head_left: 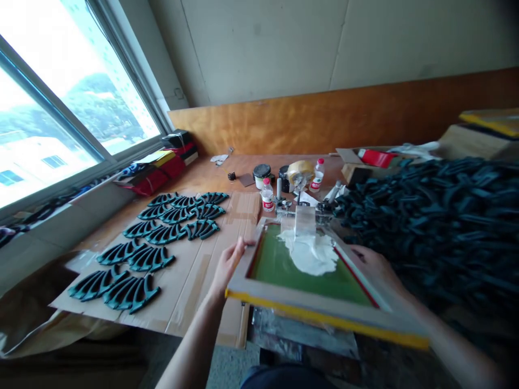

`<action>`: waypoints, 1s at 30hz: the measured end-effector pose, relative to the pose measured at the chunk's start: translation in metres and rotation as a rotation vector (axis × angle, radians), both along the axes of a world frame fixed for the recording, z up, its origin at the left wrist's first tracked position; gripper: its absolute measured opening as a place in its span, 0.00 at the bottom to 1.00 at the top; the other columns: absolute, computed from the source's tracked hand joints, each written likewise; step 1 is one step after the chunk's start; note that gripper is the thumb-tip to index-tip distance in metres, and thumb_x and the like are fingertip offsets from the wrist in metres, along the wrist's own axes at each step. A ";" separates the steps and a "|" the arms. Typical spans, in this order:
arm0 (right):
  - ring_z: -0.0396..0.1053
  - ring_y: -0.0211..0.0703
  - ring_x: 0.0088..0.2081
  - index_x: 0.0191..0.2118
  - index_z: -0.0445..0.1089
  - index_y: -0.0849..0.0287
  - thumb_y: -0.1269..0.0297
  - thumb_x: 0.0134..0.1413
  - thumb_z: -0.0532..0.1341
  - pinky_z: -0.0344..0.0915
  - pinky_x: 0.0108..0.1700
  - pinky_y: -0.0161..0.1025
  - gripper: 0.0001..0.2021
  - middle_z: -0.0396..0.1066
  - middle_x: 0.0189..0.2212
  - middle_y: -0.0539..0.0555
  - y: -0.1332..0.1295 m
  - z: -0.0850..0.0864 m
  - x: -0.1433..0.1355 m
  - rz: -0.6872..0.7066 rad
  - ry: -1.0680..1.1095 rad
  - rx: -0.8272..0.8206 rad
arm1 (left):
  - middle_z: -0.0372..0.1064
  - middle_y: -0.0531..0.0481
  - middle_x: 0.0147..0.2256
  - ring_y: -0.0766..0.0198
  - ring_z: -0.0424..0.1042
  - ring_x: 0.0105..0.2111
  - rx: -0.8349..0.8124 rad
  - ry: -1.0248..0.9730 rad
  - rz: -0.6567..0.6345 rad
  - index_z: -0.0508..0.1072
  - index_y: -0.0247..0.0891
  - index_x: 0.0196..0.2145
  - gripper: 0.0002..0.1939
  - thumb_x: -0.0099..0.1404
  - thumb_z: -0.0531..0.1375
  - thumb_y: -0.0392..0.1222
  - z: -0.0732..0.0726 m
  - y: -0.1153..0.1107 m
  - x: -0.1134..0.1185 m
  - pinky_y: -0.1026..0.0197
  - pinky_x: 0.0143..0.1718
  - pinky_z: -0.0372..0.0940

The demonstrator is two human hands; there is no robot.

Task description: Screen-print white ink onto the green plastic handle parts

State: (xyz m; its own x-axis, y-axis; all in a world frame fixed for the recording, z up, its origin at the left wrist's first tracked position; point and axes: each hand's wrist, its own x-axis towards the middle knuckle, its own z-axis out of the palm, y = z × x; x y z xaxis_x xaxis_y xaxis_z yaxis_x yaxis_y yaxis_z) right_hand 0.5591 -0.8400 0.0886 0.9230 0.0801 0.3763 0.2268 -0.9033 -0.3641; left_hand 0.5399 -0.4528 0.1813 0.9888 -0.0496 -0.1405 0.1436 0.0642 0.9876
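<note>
Both hands are on a screen-printing frame, which is tilted with its near edge toward me. My left hand grips its left rail, thumb on top and the other fingers mostly hidden. On the right rail my right hand is closed round the side, its fingers partly hidden and blurred. The green mesh carries a thick pool of white ink toward its far end. A pale squeegee block stands in the ink. Yellow tape runs along the near rail.
Dark curved plastic parts lie in rows on a cardboard sheet at left. A large heap of similar dark parts fills the right. Behind the frame stand bottles and lidded tubs. Red boxes sit by the window.
</note>
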 end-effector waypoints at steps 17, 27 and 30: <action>0.66 0.47 0.38 0.33 0.68 0.61 0.81 0.53 0.52 0.62 0.41 0.40 0.11 0.70 0.33 0.56 0.097 0.013 -0.040 0.585 0.129 -0.321 | 0.65 0.57 0.24 0.66 0.65 0.26 0.394 0.160 0.000 0.65 0.38 0.59 0.33 0.59 0.58 0.57 -0.152 0.007 -0.033 0.66 0.27 0.58; 0.65 0.47 0.38 0.33 0.70 0.60 0.78 0.54 0.51 0.61 0.40 0.42 0.11 0.70 0.32 0.56 0.097 0.012 -0.046 0.628 -0.002 -0.176 | 0.65 0.56 0.23 0.66 0.66 0.25 0.347 0.126 -0.021 0.67 0.35 0.56 0.31 0.60 0.56 0.57 -0.154 0.007 -0.031 0.66 0.27 0.59; 0.66 0.48 0.40 0.36 0.70 0.60 0.78 0.55 0.51 0.62 0.42 0.42 0.12 0.70 0.33 0.57 0.095 0.001 -0.060 0.696 -0.032 -0.174 | 0.63 0.57 0.22 0.68 0.63 0.23 0.274 0.149 -0.002 0.67 0.33 0.56 0.34 0.58 0.58 0.59 -0.152 0.005 -0.031 0.66 0.24 0.57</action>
State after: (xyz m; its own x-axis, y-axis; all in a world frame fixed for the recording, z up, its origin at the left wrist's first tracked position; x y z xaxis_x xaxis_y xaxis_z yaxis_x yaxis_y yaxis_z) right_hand 0.4996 -0.7450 0.0898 0.6250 0.7070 0.3309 0.7793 -0.5898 -0.2116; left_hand 0.5086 -0.4478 0.0297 0.9564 0.0087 -0.2921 0.2877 -0.2022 0.9361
